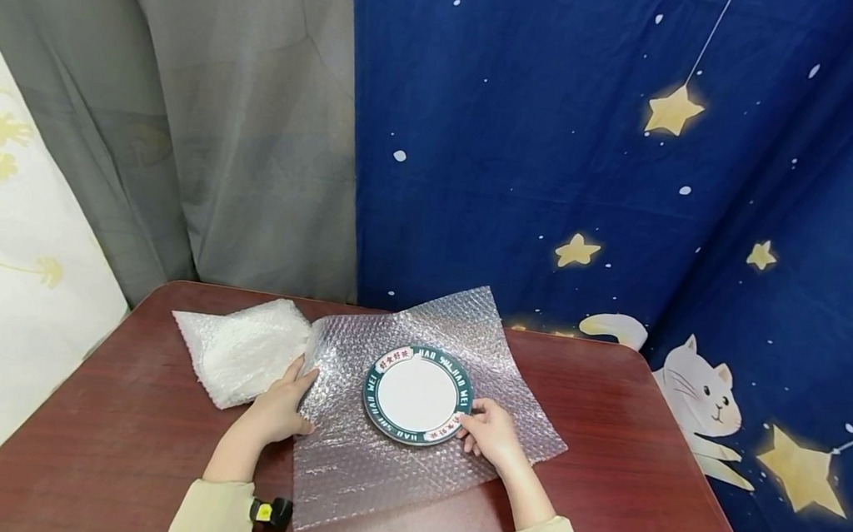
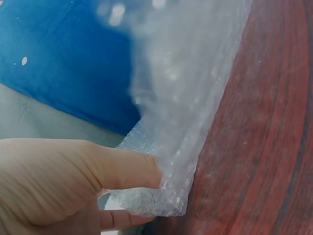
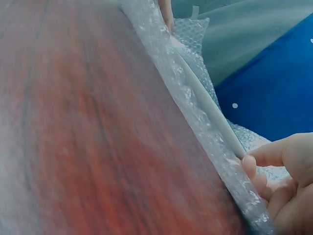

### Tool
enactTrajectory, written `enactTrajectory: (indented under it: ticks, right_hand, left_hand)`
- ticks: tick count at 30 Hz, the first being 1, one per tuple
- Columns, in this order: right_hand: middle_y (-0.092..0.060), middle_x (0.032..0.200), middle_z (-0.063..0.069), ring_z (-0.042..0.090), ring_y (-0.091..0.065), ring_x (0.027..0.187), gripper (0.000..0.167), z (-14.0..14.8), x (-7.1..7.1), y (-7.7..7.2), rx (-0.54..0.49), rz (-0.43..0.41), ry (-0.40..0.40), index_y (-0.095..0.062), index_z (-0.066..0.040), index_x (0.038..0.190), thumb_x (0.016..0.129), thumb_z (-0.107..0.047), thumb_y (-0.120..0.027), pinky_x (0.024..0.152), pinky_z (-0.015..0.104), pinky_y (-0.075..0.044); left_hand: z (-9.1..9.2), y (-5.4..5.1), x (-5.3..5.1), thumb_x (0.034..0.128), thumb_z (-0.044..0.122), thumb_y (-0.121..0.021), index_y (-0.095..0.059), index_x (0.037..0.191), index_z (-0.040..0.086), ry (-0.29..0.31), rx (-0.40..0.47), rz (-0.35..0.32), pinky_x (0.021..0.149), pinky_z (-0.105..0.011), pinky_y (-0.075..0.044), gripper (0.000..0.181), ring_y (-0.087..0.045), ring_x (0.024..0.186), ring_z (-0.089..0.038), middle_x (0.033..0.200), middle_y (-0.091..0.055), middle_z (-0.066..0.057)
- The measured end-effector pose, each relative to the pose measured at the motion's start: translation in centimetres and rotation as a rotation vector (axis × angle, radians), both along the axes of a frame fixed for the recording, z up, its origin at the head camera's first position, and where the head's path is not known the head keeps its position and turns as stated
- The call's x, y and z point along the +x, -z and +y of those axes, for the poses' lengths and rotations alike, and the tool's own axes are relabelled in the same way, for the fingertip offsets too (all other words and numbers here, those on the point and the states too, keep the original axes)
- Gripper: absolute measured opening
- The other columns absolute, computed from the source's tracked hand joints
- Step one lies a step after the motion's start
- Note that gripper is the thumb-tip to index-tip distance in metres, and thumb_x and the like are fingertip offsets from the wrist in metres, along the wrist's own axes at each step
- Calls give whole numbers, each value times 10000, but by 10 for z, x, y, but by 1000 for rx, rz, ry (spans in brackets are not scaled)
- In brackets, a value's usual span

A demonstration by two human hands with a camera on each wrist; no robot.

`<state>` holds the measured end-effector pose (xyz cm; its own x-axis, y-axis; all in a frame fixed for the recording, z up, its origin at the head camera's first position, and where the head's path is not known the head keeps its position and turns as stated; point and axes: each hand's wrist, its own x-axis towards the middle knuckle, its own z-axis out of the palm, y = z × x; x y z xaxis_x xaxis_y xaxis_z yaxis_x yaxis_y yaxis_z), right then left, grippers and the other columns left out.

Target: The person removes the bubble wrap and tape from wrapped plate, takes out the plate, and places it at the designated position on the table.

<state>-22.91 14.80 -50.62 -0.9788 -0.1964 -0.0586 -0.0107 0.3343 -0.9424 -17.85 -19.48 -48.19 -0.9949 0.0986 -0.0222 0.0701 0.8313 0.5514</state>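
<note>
A round white plate (image 1: 417, 395) with a green patterned rim lies on a sheet of bubble wrap (image 1: 357, 478) spread over the table. The right hand (image 1: 492, 432) pinches the plate's lower right rim; in the right wrist view that hand (image 3: 288, 181) has thumb and fingers at the plate's edge (image 3: 215, 110). At the sheet's left edge is the left hand (image 1: 278, 409). In the left wrist view the left hand (image 2: 63, 183) holds the raised edge of the bubble wrap (image 2: 178, 161) between thumb and fingers.
A bubble-wrapped bundle (image 1: 250, 351) lies on the reddish-brown table (image 1: 630, 449) at the left, close to the sheet and the left hand. Behind the table hang a grey curtain (image 1: 257, 119) and a blue curtain (image 1: 510, 156) with stars.
</note>
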Motion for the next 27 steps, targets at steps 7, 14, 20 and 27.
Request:
enactTrajectory:
  ticks: [7, 14, 20, 27]
  right_hand:
    - [-641, 664, 127, 84, -504, 417, 325, -3, -1, 2, -121, -123, 1, -427, 134, 1171, 911, 1, -568, 376, 184, -389]
    - [-652, 680, 153, 73, -480, 409, 330, -4, 2, -1, -162, -151, -14, -438, 143, 1182, 913, -6, -559, 359, 175, -364]
    - [-650, 665, 140, 54, -442, 406, 322, -6, 2, 0, -156, -132, -10, -446, 140, 1166, 900, -1, -561, 348, 172, -344]
    - [-627, 637, 93, 44, -423, 412, 280, -5, 0, 5, -165, -138, -12, -448, 130, 1122, 880, 25, -543, 354, 167, -337]
  left_hand:
    - [-1, 2, 1, 686, 55, -822, -364, 1427, -78, -1, 2, 1, 907, -652, -369, 881, -287, 1270, -565, 1522, -99, -306]
    - [-2, 2, 1, 680, 45, -821, -367, 1424, -80, 3, 5, 10, 901, -633, -388, 882, -303, 1262, -562, 1523, -98, -302]
    - [-3, 4, 1, 677, 39, -821, -368, 1424, -80, 2, 3, 26, 909, -624, -388, 882, -304, 1268, -551, 1528, -97, -290]
    - [-3, 7, 1, 677, 29, -825, -374, 1428, -66, -1, -2, 48, 903, -605, -403, 882, -332, 1249, -553, 1536, -94, -275]
